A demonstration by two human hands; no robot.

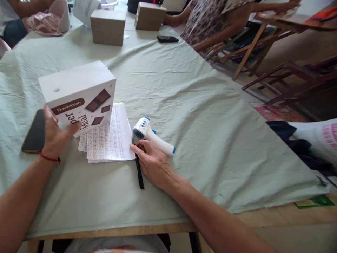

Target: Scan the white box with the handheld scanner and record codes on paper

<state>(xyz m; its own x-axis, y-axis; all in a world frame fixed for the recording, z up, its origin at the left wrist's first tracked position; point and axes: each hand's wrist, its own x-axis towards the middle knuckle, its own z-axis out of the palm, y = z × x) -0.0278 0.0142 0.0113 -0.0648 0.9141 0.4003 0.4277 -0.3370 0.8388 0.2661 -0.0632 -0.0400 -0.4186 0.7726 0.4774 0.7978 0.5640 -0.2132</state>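
Note:
My left hand (56,131) grips the near lower corner of a white NutriMotion box (76,75), its thumb across the printed front. The box stands tilted, partly over a stack of printed papers (110,140). My right hand (152,160) has its thumb and fingers closed around the upper part of a black pen (139,172) at the papers' right edge. Just beyond those fingers lies a white and blue infrared thermometer (156,140), partly covered by the hand. A dark smartphone (33,131) lies left of the box.
A pale green cloth (200,140) covers the table. Two brown cardboard boxes (108,28) and a black phone (167,39) are at the far side. A person in a patterned top (207,24) sits at the far right edge, another at far left. Wooden chairs (289,80) stand at right.

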